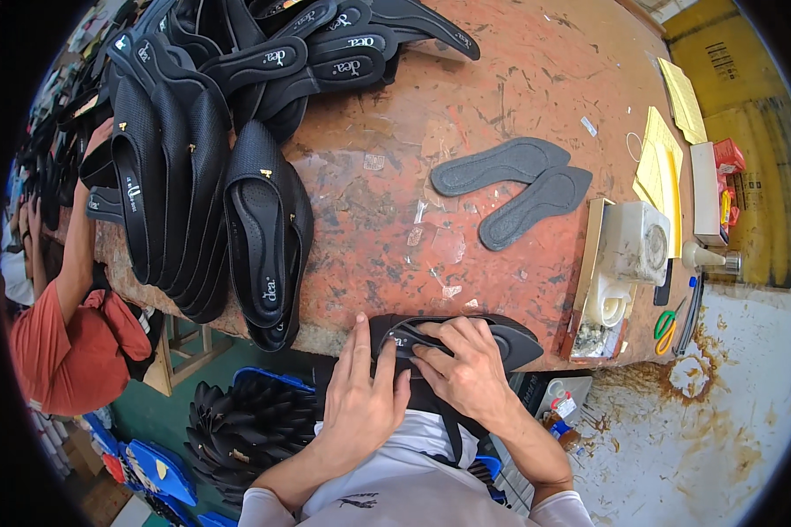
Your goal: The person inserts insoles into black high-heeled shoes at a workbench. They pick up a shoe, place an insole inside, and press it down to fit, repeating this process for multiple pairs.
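Observation:
A black slip-on shoe [520, 345] lies sideways at the near edge of the workbench, toe to the right. My right hand [468, 373] is closed over its middle, with bent fingers reaching into the opening and the thumb on the insole. At the heel, my left hand [359, 400] has its fingers stretched out and apart. Its index fingertip touches the insole, while the other fingers lie beside the heel. Two grey insole pieces [536, 206] rest farther back, one partly overlapping the other. Finished-looking black shoes [268, 228] stand in a nested row to the left.
Black insoles [343, 66] are heaped at the back left of the red workbench [369, 255]. Right of my hands stand a wooden tray [580, 321] with a whitish container [634, 241], and scissors [665, 332]. Another person's arm [77, 237] reaches in at the left.

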`<state>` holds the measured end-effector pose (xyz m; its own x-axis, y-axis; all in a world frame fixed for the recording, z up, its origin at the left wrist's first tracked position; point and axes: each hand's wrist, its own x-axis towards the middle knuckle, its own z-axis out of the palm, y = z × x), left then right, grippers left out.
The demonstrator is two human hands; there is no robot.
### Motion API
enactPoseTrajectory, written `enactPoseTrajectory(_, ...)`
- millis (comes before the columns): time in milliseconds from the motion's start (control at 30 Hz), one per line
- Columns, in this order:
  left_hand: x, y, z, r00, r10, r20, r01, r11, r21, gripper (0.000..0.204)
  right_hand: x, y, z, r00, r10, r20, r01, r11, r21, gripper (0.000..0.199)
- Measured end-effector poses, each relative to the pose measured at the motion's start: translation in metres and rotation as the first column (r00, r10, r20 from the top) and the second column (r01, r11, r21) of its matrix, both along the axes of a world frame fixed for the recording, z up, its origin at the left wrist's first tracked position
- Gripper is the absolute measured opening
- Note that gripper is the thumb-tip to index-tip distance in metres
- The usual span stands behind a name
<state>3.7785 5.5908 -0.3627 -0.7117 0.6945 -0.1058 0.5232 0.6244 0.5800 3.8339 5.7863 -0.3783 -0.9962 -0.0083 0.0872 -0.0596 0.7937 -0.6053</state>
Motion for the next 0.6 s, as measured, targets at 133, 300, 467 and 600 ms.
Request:
enactPoseTrajectory(133, -0.005, 0.017, 0.002, 1.0, -0.01, -0.024, 0.007, 0.993, -0.12, 0.052, -0.001, 0.0, -0.003, 0.999, 0.02, 0.028, -0.02, 1.0, -0.009, 0.023)
enactPoseTrajectory(300, -0.004, 0.022, 0.001, 0.999, -0.008, -0.05, -0.002, 0.978, -0.211, 0.052, -0.002, 0.004, 0.022, 0.982, -0.16, 0.096, 0.143, 0.976, 0.162, 0.043)
enactPoseTrajectory(467, 0.0, 0.022, 0.001, 0.997, -0.02, -0.071, 0.003, 0.971, -0.238, 0.054, 0.02, 0.012, 0.025, 0.833, -0.531, 0.158, 0.448, 0.813, 0.372, 0.066)
enactPoseTrajectory(600, -0.001, 0.02, 0.003, 0.998, -0.023, -0.064, 0.007, 0.97, -0.241, 0.054, 0.017, 0.011, 0.017, 0.836, -0.526, 0.155, 0.438, 0.811, 0.388, 0.066)
